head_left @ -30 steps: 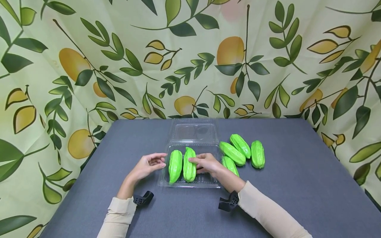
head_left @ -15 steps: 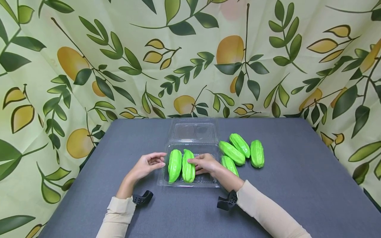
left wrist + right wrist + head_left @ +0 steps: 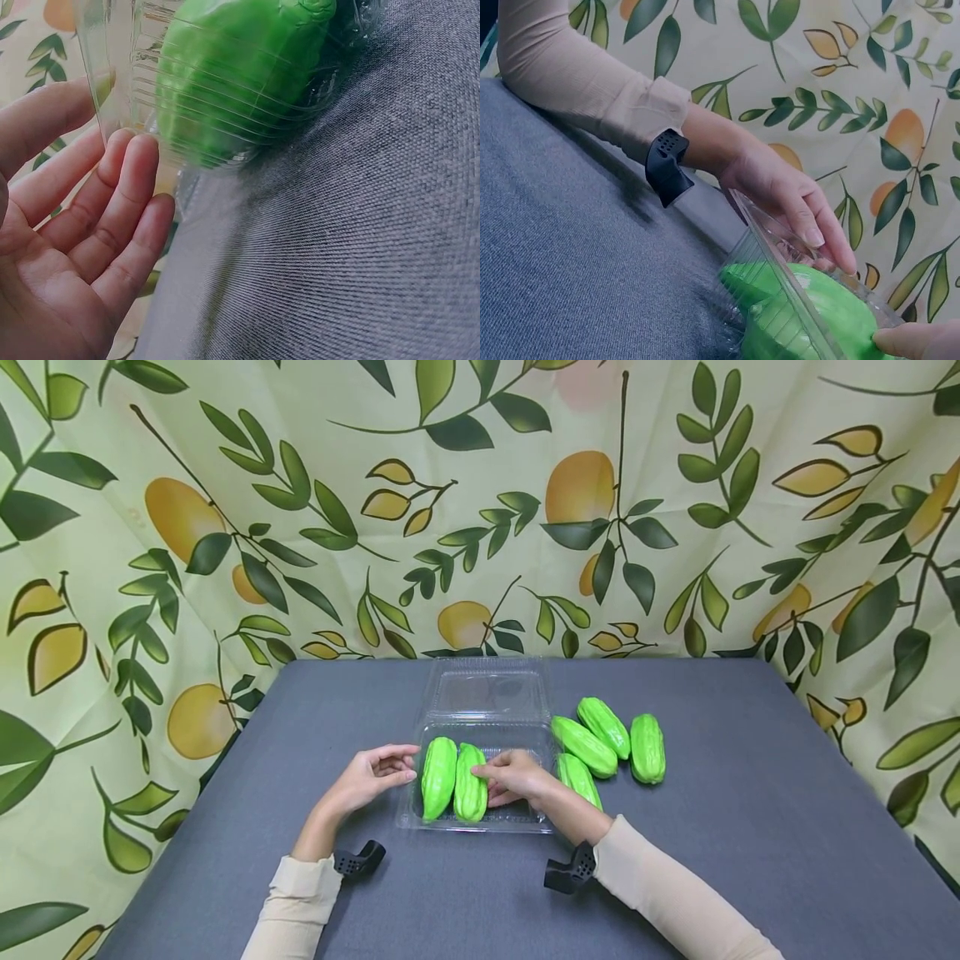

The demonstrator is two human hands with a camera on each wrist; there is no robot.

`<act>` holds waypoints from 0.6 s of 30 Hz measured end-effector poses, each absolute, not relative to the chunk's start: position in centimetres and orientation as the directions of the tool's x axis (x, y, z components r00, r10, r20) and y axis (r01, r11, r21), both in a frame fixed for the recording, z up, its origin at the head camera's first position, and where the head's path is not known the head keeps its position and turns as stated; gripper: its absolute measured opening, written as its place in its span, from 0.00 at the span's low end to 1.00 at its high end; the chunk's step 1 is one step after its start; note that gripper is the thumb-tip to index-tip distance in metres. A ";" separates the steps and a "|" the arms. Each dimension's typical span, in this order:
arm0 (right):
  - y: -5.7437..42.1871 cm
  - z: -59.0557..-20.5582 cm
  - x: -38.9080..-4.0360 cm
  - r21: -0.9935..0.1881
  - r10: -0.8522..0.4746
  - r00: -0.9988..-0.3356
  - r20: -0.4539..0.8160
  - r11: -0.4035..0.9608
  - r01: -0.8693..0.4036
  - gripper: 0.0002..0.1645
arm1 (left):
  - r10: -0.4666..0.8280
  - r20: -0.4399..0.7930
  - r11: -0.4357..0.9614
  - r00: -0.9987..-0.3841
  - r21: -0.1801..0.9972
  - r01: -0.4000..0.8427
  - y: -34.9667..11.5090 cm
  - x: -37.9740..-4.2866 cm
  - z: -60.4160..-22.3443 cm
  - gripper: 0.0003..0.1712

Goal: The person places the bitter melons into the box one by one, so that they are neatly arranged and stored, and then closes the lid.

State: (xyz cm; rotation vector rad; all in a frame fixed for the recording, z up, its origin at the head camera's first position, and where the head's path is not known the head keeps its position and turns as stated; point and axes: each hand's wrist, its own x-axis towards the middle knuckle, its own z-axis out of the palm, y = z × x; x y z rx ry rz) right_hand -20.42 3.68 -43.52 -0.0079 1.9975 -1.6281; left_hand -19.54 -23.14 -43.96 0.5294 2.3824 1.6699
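One green gourd [image 3: 471, 787], of two in a clear box [image 3: 517, 737] the nearer to the tabletop's [image 3: 735, 760] right edge, is pinched by fingers of the right hand [image 3: 521, 777]; those of the left hand [image 3: 375, 778] bend loosely beside the box, contact unclear. Probably light, stiff and slick, the gourd is best gripped mid-length. Its open lid [image 3: 491, 689] lies behind.

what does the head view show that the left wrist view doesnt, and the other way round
Only the head view shows the right hand, its thumb on the second green piece in the container, four loose green pieces to the right, and both cream sleeves.

Only the left wrist view shows the palm of the left hand close up, and a green piece seen through the ridged clear wall.

Both share the left hand, the container, a green piece inside, the grey table and the leaf-print cloth.
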 end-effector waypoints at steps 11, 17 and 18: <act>4.0 -43.4 -20.5 -0.899 -0.360 -0.828 -0.431 0.255 0.357 0.24 | 0.389 0.047 0.307 -0.920 0.935 0.177 -23.1 -19.5 -43.9 0.25; 4.2 -43.1 -20.3 -0.897 -0.375 -0.820 -0.433 0.275 0.348 0.25 | 0.389 0.052 0.307 -0.920 0.934 0.183 -23.1 -19.5 -44.0 0.25; 4.3 -43.0 -20.3 -0.897 -0.378 -0.819 -0.431 0.281 0.343 0.25 | 0.389 0.053 0.309 -0.920 0.933 0.184 -23.2 -19.5 -44.0 0.25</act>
